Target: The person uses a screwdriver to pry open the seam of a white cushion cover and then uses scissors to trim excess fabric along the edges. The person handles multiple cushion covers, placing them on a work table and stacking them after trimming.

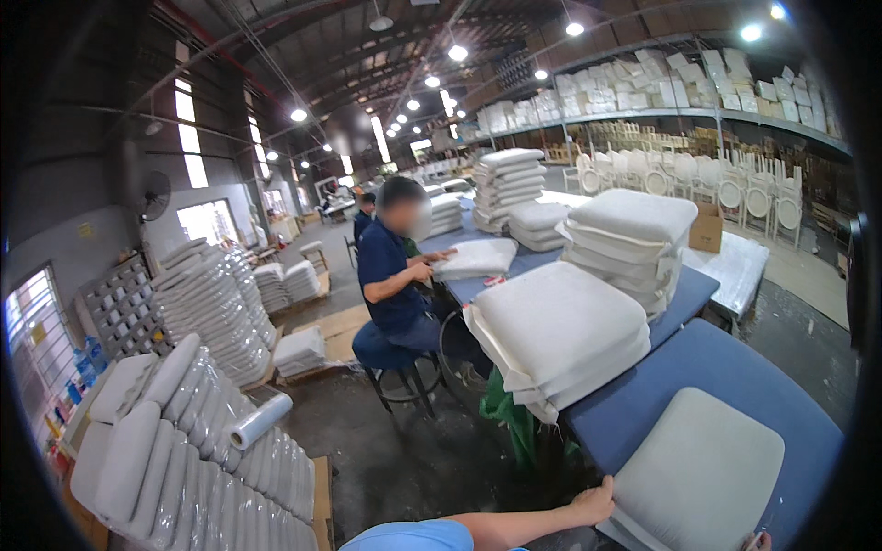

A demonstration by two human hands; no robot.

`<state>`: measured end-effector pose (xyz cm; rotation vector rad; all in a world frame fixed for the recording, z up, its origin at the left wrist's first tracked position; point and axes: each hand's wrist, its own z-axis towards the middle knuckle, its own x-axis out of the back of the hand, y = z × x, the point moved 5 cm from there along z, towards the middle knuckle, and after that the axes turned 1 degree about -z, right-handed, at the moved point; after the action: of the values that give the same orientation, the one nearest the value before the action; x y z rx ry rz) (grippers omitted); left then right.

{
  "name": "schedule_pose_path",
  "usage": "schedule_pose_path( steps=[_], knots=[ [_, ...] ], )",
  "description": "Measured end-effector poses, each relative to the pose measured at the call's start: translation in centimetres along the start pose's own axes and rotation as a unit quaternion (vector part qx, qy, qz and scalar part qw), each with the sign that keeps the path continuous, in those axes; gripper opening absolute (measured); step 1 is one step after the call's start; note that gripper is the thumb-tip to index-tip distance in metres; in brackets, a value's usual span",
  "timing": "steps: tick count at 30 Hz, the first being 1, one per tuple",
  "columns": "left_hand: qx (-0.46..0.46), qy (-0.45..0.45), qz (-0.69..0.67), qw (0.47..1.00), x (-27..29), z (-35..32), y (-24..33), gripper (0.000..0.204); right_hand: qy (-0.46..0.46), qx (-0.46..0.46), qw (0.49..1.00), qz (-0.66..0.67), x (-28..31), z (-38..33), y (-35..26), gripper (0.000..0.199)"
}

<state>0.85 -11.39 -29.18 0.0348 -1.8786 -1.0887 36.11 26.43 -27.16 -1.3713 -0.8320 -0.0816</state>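
A light grey seat cushion (703, 455) lies on the blue-covered table (611, 409) at the lower right, with loose white fabric showing under its near left edge. My left hand (593, 503) grips that left edge, fingers closed on it and the thumb toward the top. Only a sliver of my right hand (761, 542) shows at the bottom of the picture, beside the cushion's near right corner. Its fingers are mostly cut off, so their hold is hidden. Just beyond stands a stack of cushions (560, 326) with loose fabric edges.
Another cushion stack (634, 230) rises farther along the table. A co-worker (395, 275) on a stool handles a cushion (475, 258) there. Plastic-wrapped cushion piles (175, 441) fill the left, topped by a film roll (261, 421). White chair frames (726, 188) stand far right.
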Motion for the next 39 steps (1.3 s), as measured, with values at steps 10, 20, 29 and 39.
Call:
schedule_pose_path(
  steps=[10, 20, 29, 39],
  knots=[
    [-0.025, 0.103, -0.055, 0.993, 3.5, 0.8, -0.9, 0.033, 0.076, 0.059, 0.992, 0.087, -5.1, 2.4, -0.1, 0.036],
    [-0.053, 0.181, -0.179, 0.966, 1.4, -4.1, -4.7, 0.059, 0.171, 0.119, 0.977, -0.053, -2.8, -7.5, -0.8, 0.046],
    [-0.074, 0.219, -0.155, 0.961, 2.2, -2.7, -3.1, 0.019, -0.033, 0.093, 0.976, 0.192, -14.2, -14.7, -6.2, 0.056],
    [-0.065, 0.207, -0.241, 0.946, 2.3, -4.3, -5.7, 0.021, -0.341, -0.010, 0.926, 0.162, -20.8, -18.9, -15.4, 0.049]
  ],
)
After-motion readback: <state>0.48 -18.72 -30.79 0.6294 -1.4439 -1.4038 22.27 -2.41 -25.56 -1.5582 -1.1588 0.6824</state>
